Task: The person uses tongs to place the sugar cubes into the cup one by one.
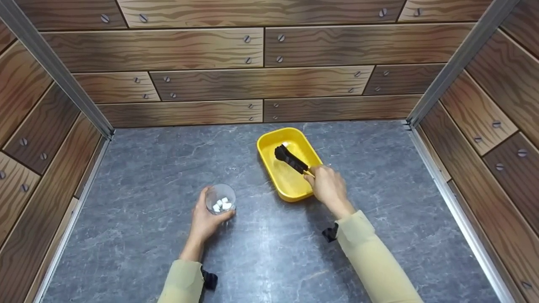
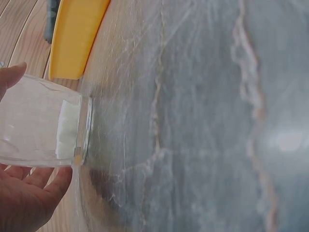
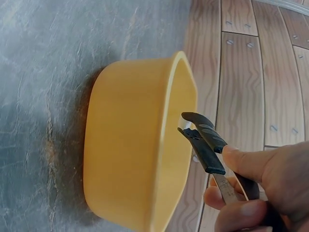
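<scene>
My left hand [image 1: 205, 219] holds a clear glass [image 1: 218, 192], thumb on one side and fingers on the other. Several white cubes [image 1: 226, 205] lie at the bottom of the glass, whose base stands on the grey surface in the left wrist view. Off to the right, a yellow tub [image 1: 290, 198] sits on the same surface. My right hand [image 1: 330, 187] grips black-tipped tongs [image 3: 205, 137], their tips reaching over the tub's opening. A small white piece [image 1: 285, 144] shows at those tips; whether they pinch it I cannot tell.
A grey marbled surface [image 1: 147, 176] lies under the glass and the tub. Wood-patterned panels [image 1: 202, 84] rise at the back and on both sides, with metal strips [image 1: 450, 198] along the edges and corners.
</scene>
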A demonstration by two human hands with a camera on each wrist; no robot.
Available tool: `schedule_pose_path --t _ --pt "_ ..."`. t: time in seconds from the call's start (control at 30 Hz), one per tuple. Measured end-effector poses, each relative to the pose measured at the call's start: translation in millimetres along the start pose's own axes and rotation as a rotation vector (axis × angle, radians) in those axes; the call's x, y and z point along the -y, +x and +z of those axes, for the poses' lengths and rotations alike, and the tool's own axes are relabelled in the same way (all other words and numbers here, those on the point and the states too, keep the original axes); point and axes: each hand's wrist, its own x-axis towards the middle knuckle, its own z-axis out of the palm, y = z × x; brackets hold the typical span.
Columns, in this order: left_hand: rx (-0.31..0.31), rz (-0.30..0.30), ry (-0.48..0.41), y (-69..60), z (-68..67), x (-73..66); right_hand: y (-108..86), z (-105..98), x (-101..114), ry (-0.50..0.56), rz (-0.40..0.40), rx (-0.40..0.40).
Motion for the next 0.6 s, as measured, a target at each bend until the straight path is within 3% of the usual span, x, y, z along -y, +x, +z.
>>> schedule_pose_path --t 0.6 --pt "0.000 -0.005 -0.004 0.2 0.5 -0.2 -31.8 -13 11 0.028 -0.093 -0.053"
